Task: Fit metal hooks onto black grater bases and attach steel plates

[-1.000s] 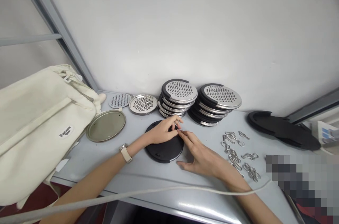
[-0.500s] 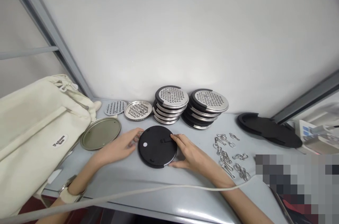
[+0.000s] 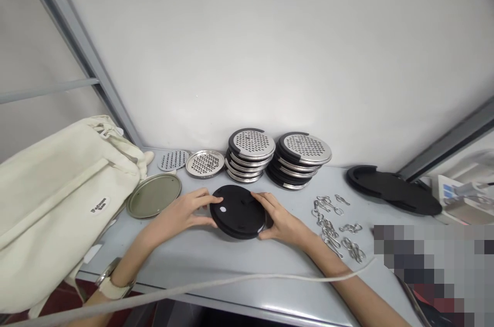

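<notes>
A round grater [image 3: 241, 216] lies between my hands, its black underside up. A white dot shows near its left edge, and a thin bright strip shows at the right. My left hand [image 3: 185, 216] grips the left edge, fingertips on top and thumb at the side. On the opposite edge my right hand [image 3: 283, 221] holds it with fingers above and thumb below. Behind it stand two stacks of round graters in black holders, a left stack [image 3: 252, 144] and a right stack [image 3: 306, 149]. A loose silver grating disc [image 3: 205, 164] sits left of them.
An olive round lid [image 3: 154, 195] and a cream bag [image 3: 57, 188] are at the left. Several metal hooks [image 3: 328, 231] lie right of my right hand. Black discs [image 3: 397, 190] rest farther right. A white cable [image 3: 231, 278] crosses the front, over my forearms.
My left hand has closed onto the grater's left edge. The grater has shifted slightly right and tilted, with the right hand still on it. The view has shifted a little.
</notes>
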`<state>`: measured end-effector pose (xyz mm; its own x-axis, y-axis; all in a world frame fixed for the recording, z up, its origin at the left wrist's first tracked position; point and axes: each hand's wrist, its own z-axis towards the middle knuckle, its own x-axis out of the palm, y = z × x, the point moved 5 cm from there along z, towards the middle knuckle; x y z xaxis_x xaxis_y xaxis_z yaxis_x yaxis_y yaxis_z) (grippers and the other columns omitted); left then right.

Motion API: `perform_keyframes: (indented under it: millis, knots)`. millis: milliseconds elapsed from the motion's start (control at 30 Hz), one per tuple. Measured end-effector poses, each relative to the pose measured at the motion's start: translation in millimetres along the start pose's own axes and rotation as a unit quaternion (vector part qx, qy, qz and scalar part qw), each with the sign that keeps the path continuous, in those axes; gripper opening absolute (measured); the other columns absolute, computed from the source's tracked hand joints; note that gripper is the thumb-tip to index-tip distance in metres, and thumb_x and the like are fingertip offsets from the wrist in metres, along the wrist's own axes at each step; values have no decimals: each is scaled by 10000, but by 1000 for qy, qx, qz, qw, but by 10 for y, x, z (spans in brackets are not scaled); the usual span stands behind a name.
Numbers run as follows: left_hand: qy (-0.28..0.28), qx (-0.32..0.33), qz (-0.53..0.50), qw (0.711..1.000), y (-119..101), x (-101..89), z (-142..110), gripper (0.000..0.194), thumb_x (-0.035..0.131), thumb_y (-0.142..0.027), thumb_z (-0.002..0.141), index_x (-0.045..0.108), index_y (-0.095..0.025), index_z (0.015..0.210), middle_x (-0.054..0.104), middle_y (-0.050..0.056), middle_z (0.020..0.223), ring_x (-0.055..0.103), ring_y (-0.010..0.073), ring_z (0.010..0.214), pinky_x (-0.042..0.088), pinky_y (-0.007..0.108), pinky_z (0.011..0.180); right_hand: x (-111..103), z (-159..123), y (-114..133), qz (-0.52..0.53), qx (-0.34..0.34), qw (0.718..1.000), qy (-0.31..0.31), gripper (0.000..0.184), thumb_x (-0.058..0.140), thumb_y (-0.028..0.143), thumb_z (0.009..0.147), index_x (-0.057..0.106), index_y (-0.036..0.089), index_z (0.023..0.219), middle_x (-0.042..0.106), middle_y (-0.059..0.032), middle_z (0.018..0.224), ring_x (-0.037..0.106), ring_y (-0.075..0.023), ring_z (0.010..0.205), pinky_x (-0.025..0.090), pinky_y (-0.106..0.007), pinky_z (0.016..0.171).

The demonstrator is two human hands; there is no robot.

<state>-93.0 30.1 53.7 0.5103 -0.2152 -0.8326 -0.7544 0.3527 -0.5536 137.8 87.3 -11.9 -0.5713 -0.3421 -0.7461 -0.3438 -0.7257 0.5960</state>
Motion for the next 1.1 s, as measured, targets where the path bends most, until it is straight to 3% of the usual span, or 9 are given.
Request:
perform_keyframes:
  millis: [200, 367, 433, 533, 667, 800, 933, 1033, 1100]
  knots:
    - [-98, 66, 14, 993, -384, 3, 93, 346, 580, -483, 861, 597, -241, 1109, 581, 10, 934, 552, 157, 818, 427, 249, 724, -71, 25, -18, 54, 11, 998, -42, 468, 564, 153, 801, 516, 187, 1266, 585, -113, 1134, 548, -227, 1064, 452, -355, 930]
    - [-238, 80, -29, 967, -551, -58, 56, 249, 524, -330, 929, 529, -229, 1157, 555, 9, 909, 531, 133, 817, 434, 245, 753, -115, 24, -33, 118, 92, 986, -78, 217, 606, 298, 797, 639, 146, 948, 648, -34, 819, 597, -180, 743, 506, -290, 688]
    - [-268, 98, -34, 958, -606, -71, 14, 206, 494, -260, 941, 526, -225, 1141, 559, 13, 932, 529, 122, 816, 432, 243, 769, -168, 6, -52, 145, 132, 974, -115, 243, 598, 376, 805, 629, 139, 847, 625, -19, 713, 582, -170, 672, 502, -279, 621]
    - [-261, 127, -37, 956, -671, -48, -17, 185, 479, -193, 939, 531, -220, 1114, 560, 13, 942, 528, 111, 814, 427, 237, 778, -342, -47, -59, 170, 179, 952, -180, 323, 600, 460, 792, 617, 141, 838, 639, -42, 724, 600, -189, 675, 519, -297, 602]
    - [-225, 139, -52, 963, -686, 11, 9, 156, 466, -171, 939, 551, -214, 1063, 558, 14, 937, 535, 112, 820, 427, 239, 782, -691, -161, -57, 215, 246, 906, -267, 449, 618, 533, 765, 622, 159, 1012, 687, -110, 976, 647, -264, 874, 570, -353, 691]
    - [-185, 136, -75, 970, -696, 80, 49, 134, 446, -181, 947, 565, -205, 1004, 548, 19, 922, 542, 115, 815, 430, 241, 762, -1082, -223, -54, 252, 274, 862, -343, 484, 620, 550, 772, 611, 189, 1095, 699, -80, 976, 664, -250, 875, 584, -351, 725]
    - [-143, 140, -89, 976, -758, 167, 65, 143, 430, -173, 950, 568, -195, 982, 543, 25, 937, 542, 108, 801, 431, 240, 757, -1402, -136, -70, 317, 299, 844, -314, 361, 660, 478, 786, 641, 185, 996, 705, -65, 903, 666, -192, 814, 581, -305, 772]
    - [-116, 152, -83, 978, -810, 239, 74, 138, 434, -159, 943, 567, -186, 968, 543, 28, 941, 536, 109, 813, 428, 243, 773, -1564, -60, -154, 372, 329, 820, -284, 289, 668, 445, 800, 650, 162, 856, 665, -44, 731, 616, -126, 637, 580, -227, 657]
    - [-103, 158, -74, 979, -836, 279, 81, 129, 440, -154, 939, 565, -183, 958, 546, 28, 935, 531, 114, 827, 425, 241, 770, -1631, 2, -226, 397, 323, 819, -261, 325, 668, 475, 793, 637, 152, 776, 604, -14, 635, 498, -69, 487, 538, -181, 534]
